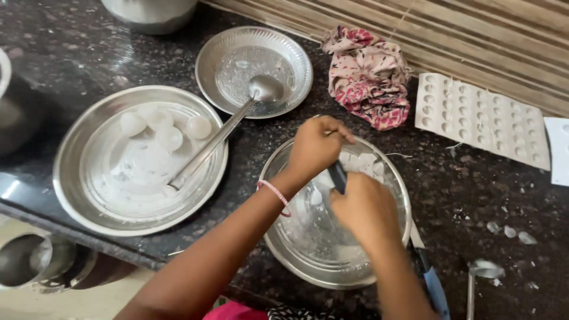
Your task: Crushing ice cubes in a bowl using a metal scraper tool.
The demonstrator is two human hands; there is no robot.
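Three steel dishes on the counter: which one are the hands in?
The steel bowl nearest the person, at right; the other two steel plates sit farther left, sharing a ladle.

**2 bare hands, close together, both curled**

Both forearms rise from the bottom edge and lean toward each other; the left arm crosses from lower left, bare to the wrist, with a thin pink and white band just below the hand; the left hand (pixel 317 145) sits higher, knuckles up, fingers bent down and inward in a loose pinch; the right hand (pixel 364 207) lies lower and just beside it, back facing the camera, fingers folded under in a fist-like curl, so the fingertips are hidden; the 2 hands nearly touch; the right forearm runs down to the lower right.
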